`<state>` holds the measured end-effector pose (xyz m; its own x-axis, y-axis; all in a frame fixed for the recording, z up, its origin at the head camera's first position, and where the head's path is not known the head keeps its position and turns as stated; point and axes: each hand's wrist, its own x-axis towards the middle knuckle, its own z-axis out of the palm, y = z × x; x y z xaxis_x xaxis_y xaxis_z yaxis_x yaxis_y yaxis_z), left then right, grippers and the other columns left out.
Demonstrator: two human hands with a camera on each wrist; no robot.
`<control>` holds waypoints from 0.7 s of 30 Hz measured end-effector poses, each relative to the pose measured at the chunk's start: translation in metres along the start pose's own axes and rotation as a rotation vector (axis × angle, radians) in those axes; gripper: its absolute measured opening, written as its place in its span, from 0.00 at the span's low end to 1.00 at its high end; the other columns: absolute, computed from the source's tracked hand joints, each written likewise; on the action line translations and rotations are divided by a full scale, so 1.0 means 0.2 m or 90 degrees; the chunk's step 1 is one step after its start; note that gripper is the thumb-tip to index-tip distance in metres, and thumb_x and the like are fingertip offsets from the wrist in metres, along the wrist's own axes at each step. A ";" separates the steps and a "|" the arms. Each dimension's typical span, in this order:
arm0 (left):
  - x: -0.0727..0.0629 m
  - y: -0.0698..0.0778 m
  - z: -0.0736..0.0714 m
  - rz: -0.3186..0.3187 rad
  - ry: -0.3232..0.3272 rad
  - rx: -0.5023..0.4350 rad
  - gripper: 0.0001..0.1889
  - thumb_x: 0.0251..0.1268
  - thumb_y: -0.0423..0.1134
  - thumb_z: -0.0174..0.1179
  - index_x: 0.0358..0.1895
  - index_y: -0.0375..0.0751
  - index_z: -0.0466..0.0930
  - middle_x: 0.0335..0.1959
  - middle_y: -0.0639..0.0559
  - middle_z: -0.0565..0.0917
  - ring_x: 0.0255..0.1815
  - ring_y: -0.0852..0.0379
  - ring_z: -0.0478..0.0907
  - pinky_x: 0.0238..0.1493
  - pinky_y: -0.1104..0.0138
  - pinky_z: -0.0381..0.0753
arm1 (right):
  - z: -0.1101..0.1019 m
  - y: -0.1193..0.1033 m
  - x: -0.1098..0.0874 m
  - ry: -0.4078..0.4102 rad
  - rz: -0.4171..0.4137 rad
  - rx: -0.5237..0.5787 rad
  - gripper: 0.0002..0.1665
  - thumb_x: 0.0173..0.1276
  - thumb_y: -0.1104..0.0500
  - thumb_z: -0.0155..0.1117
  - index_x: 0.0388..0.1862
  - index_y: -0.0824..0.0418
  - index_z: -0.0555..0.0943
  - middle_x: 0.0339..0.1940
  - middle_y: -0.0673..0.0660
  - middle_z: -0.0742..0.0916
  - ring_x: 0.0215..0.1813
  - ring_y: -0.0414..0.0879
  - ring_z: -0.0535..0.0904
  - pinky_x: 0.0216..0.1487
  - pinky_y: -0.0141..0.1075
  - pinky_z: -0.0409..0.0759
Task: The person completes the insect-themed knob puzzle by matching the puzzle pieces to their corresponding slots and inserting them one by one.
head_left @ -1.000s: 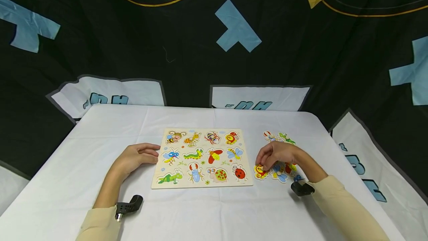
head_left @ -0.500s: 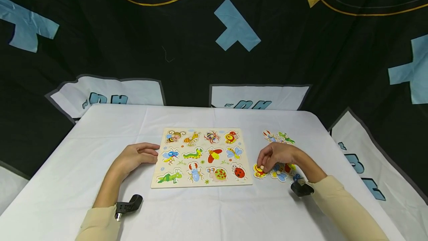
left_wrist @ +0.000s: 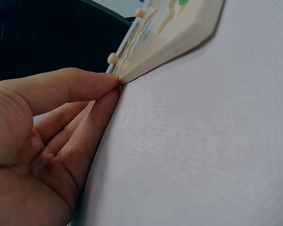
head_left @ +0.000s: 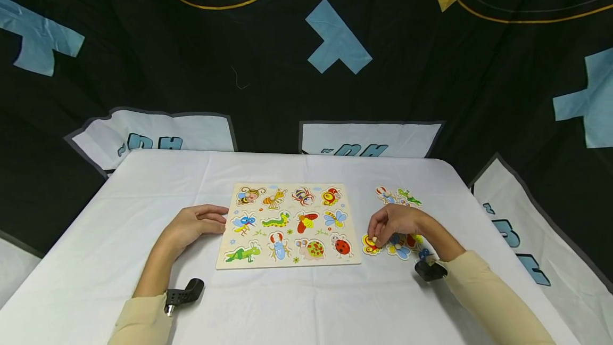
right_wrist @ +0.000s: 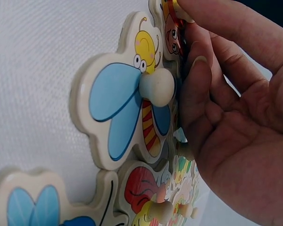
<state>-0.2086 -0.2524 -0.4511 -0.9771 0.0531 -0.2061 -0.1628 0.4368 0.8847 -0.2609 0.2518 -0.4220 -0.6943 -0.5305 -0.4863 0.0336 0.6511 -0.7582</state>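
A wooden insect puzzle board (head_left: 289,268) lies flat on the table. My left hand (head_left: 193,226) rests at its left edge, and the fairly straight fingers touch the rim in the left wrist view. To the right of the board, my right hand (head_left: 399,221) pinches the knob of a yellow and red insect puzzle piece (head_left: 370,249); the grip is partly cut off at the top of the right wrist view. Beside that hand lies a blue-winged insect piece (right_wrist: 115,92) with a round wooden knob (right_wrist: 162,87).
More loose pieces lie under and beyond the right hand, including a green insect piece (head_left: 408,197) and a stag beetle piece (head_left: 384,194). Wooden knobs (left_wrist: 112,58) stand up on the board's left side. A white cloth (head_left: 268,307) covers the table; a black curtain (head_left: 191,57) hangs behind.
My right hand shifts only very slightly, its fingers staying at the yellow and red puzzle piece. The left hand keeps its place at the board's edge.
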 end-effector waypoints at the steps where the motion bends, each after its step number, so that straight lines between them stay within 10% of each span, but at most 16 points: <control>1: 0.00 0.00 0.00 0.000 0.000 -0.001 0.32 0.56 0.37 0.73 0.66 0.36 0.77 0.46 0.47 0.89 0.43 0.63 0.84 0.45 0.73 0.77 | 0.00 0.00 0.00 0.003 0.001 -0.004 0.14 0.50 0.65 0.79 0.37 0.66 0.87 0.25 0.51 0.85 0.29 0.43 0.77 0.35 0.35 0.77; 21: -0.01 0.01 0.00 -0.002 0.010 0.019 0.30 0.55 0.38 0.74 0.64 0.39 0.79 0.44 0.49 0.89 0.44 0.61 0.84 0.49 0.70 0.75 | 0.02 0.00 -0.01 0.026 0.011 -0.006 0.15 0.48 0.65 0.80 0.37 0.66 0.87 0.26 0.51 0.85 0.31 0.44 0.77 0.37 0.36 0.77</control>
<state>-0.2075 -0.2525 -0.4490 -0.9786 0.0384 -0.2023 -0.1619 0.4633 0.8713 -0.2571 0.2509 -0.4216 -0.7220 -0.4970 -0.4813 0.0390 0.6654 -0.7455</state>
